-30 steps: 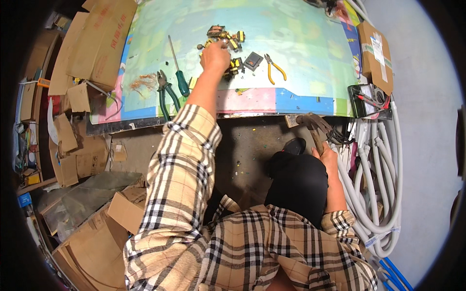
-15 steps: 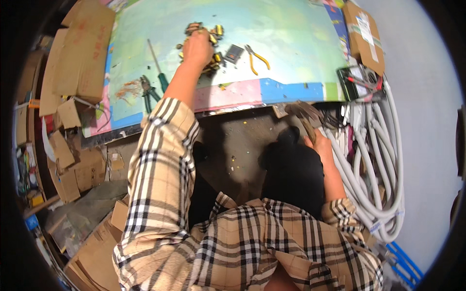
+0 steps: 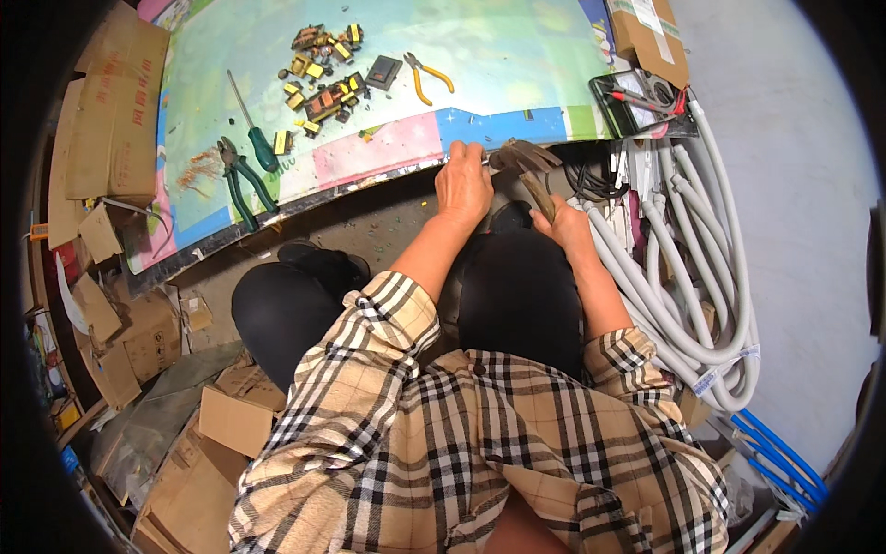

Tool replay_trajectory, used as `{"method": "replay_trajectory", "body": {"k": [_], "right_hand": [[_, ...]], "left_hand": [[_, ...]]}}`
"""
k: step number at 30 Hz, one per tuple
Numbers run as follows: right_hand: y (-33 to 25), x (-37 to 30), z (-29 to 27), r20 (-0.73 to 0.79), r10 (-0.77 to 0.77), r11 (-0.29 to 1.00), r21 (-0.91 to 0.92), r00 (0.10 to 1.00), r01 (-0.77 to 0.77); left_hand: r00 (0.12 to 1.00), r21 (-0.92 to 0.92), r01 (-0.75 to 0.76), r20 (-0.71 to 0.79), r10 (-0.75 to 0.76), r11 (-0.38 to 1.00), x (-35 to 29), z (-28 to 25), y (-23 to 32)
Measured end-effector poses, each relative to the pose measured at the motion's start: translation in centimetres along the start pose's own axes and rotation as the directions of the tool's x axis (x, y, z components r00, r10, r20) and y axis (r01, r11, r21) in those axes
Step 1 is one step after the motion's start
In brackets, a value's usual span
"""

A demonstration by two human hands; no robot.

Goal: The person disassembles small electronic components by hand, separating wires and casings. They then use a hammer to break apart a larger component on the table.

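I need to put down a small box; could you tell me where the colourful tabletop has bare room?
The pale green stretch of the colourful tabletop is bare, between the yellow-handled pliers and the brown cardboard box. It is crowded around the heap of small yellow-and-brown parts, the green-handled screwdriver and green-handled pliers.

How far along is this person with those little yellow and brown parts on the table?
A cluster of small yellow and brown block-shaped parts lies on the colourful table mat, seemingly untouched. In hand: the left hand holds something small at the mat's near edge, too small to identify, and the right hand holds a wooden-handled hammer beside it. The green-handled pliers, green screwdriver and yellow-handled cutters lie idle.
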State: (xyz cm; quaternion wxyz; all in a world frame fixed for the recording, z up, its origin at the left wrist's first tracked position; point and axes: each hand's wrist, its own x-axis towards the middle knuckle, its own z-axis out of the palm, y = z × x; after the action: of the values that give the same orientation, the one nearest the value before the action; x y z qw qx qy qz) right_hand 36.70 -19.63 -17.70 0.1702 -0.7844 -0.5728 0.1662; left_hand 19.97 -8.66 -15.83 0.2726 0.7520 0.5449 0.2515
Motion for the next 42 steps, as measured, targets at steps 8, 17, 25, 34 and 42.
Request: {"method": "replay_trajectory", "body": {"k": [8, 17, 25, 34, 42], "right_hand": [[-2.9, -0.1, -3.2, 0.028, 0.011, 0.992, 0.128, 1.000, -0.015], [-2.8, 0.1, -2.7, 0.095, -0.004, 0.998, 0.058, 0.995, -0.002], [-4.0, 0.7, -4.4, 0.065, -0.009, 0.993, 0.120, 0.998, 0.001], [-3.3, 0.5, -3.5, 0.153, -0.021, 0.997, 0.074, 0.988, 0.010], [-3.5, 0.3, -4.3, 0.034, -0.008, 0.996, 0.086, 0.999, 0.005]], "left_hand": [[0.874, -0.277, 0.446, -0.070, -0.480, 0.851, -2.0, 0.7, -2.0], [0.531, -0.676, 0.695, 0.713, -0.458, -0.247, 2.0, 2.1, -1.0], [0.522, -0.637, 0.743, 0.745, -0.416, -0.207, 2.8, 3.0, -3.1], [0.498, -0.650, 0.714, 0.733, -0.464, -0.261, 3.5, 2.9, -2.5], [0.511, -0.616, 0.727, 0.780, -0.361, -0.304, 2.8, 3.3, -4.4]]}}
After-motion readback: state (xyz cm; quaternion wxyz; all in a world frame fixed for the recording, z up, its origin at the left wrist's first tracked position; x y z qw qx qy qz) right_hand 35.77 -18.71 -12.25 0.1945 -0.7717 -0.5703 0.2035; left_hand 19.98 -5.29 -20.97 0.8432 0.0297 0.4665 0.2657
